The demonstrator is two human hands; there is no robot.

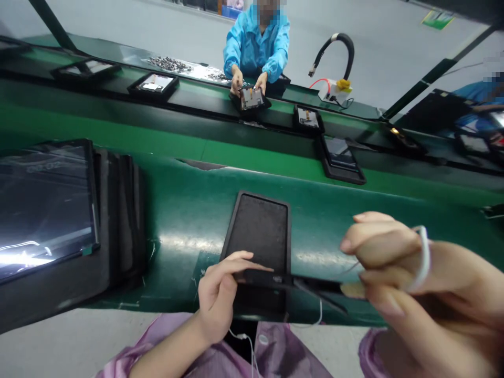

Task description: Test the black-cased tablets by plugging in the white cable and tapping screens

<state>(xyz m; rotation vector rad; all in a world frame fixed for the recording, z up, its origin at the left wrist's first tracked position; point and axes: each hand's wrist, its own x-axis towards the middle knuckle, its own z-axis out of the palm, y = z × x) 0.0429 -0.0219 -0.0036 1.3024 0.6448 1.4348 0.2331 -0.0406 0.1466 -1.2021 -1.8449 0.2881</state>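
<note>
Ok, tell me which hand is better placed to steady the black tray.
Left, likely: the left hand touches the black tray at its near end, while the right hand sits aside, pinching a thin piece.

Electronics assembly factory line; green conveyor belt point(275, 163) carrying screen panels in black trays point(153, 85); a smocked co-worker point(256, 47) opposite.

The right hand's point(413, 283) fingers hide whatever they pinch, and its wrist runs out of view. Far left of it, a glossy black screen panel point(43, 205) is cut off.
</note>
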